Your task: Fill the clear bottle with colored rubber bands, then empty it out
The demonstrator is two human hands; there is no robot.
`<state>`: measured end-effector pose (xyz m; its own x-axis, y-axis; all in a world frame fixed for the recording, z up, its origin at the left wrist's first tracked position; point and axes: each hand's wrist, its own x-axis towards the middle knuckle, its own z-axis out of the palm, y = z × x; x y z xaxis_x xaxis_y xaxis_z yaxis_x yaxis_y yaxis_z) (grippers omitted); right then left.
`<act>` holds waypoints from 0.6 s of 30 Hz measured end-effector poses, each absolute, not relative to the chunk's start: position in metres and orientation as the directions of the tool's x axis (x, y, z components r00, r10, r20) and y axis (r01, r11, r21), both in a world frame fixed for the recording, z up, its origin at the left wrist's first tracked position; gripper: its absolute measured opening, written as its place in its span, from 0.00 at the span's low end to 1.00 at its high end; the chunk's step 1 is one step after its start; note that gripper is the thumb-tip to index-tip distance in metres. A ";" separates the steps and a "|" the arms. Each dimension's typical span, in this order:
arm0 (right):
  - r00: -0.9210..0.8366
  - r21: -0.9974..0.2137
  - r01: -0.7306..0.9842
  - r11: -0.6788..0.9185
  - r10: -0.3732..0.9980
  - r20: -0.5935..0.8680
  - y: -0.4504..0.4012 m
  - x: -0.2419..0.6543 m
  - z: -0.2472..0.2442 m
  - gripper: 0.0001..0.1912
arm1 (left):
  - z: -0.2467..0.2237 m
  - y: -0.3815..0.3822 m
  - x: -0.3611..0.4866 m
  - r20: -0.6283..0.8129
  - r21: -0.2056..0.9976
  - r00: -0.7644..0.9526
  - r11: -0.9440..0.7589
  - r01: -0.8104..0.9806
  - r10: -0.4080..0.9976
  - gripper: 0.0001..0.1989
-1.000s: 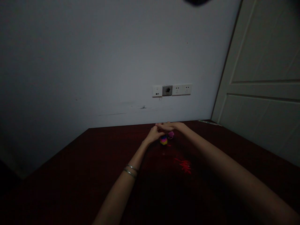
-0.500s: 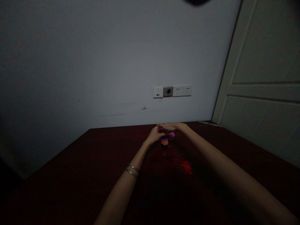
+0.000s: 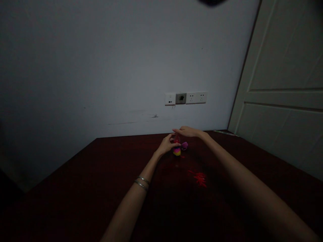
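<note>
A small container (image 3: pixel 177 152) stands on the dark red table, with yellow at its base and pink, purple and red above. It looks clear, though its upper part is partly hidden by fingers. My left hand (image 3: pixel 167 144) is wrapped round its side, thumb across the front. Over its top, my right hand (image 3: pixel 188 131) points its fingers left, drawn together. Red shows just below those fingertips; whether they pinch a piece of it is too small to tell. Close to the container's right lies a small purple item (image 3: pixel 184 146) with a pale loop.
A loose pile of thin red pieces (image 3: pixel 200 178) lies on the table (image 3: pixel 121 168) nearer to me. Behind the table is a pale wall with a row of sockets (image 3: pixel 191 97). A light panelled door (image 3: pixel 282 127) stands at the right.
My right hand has risen slightly and shifted right, uncovering red at the container's upper part. My left hand has stayed around the container.
</note>
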<state>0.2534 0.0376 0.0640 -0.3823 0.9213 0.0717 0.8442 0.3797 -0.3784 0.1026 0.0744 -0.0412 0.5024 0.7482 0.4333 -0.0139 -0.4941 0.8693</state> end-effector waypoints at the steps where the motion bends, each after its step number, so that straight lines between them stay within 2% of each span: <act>1: -0.395 -0.410 0.823 0.393 0.915 0.085 0.037 0.255 0.063 0.39 | -0.041 0.073 0.102 0.432 0.868 0.498 -0.496 -0.005 0.752 0.33; 7: -0.368 -0.599 0.692 0.403 0.911 0.186 0.038 0.274 0.054 0.35 | -0.030 0.069 0.096 0.431 0.859 0.511 -0.511 0.018 0.743 0.36; 10: -0.303 -0.675 0.633 0.378 0.924 0.234 0.037 0.289 0.044 0.34 | -0.017 0.071 0.088 0.424 0.862 0.438 -0.502 0.075 0.793 0.37; 15: -0.191 -0.661 0.670 0.338 0.939 0.286 0.026 0.315 0.011 0.31 | 0.016 0.068 0.077 0.587 0.778 0.186 -0.612 0.140 0.788 0.23; 18: -0.171 -0.607 0.734 0.305 0.948 0.269 0.018 0.327 -0.016 0.30 | 0.035 0.053 0.077 0.712 0.648 0.179 -0.734 0.202 0.679 0.15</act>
